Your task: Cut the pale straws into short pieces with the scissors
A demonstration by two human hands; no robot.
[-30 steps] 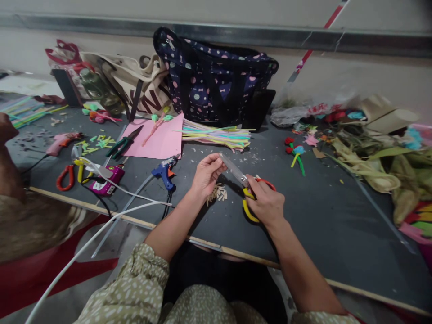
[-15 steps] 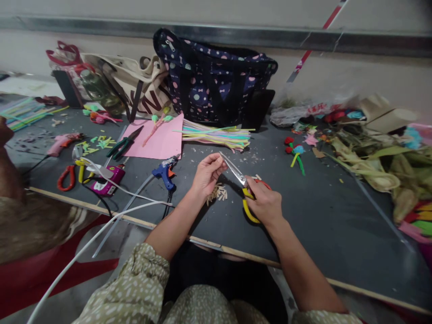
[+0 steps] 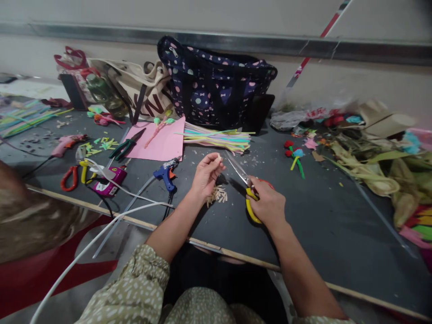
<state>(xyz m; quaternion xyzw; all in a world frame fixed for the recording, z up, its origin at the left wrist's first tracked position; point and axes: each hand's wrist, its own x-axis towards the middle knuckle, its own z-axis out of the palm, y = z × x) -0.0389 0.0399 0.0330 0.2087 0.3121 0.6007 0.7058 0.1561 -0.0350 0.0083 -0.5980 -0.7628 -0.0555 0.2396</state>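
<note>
Between thumb and fingertips, my left hand (image 3: 208,174) pinches a small pale piece (image 3: 219,157), too small to make out its kind. My right hand (image 3: 269,201) grips scissors (image 3: 240,171) with yellow and red handles. Their metal blades point up and left, a short way right of the pinched piece and apart from it. Beneath and beside my left hand, a little pile of short pale cut strips (image 3: 220,194) lies on the dark table (image 3: 324,211). My left fingers partly hide that pile.
Left of my hands lie a blue glue gun (image 3: 165,174), pliers (image 3: 126,145) and pink paper (image 3: 162,146). Behind stand a bundle of pastel stems (image 3: 219,138) and a navy bag (image 3: 216,85). Small craft flowers (image 3: 294,155) and dried husks (image 3: 378,166) lie to the right. Someone's arm (image 3: 13,180) shows at far left.
The scissors in my right hand have moved slightly right and down, away from my left fingertips. My left hand stays nearly in place, and the pale piece now shows at its fingertips.
</note>
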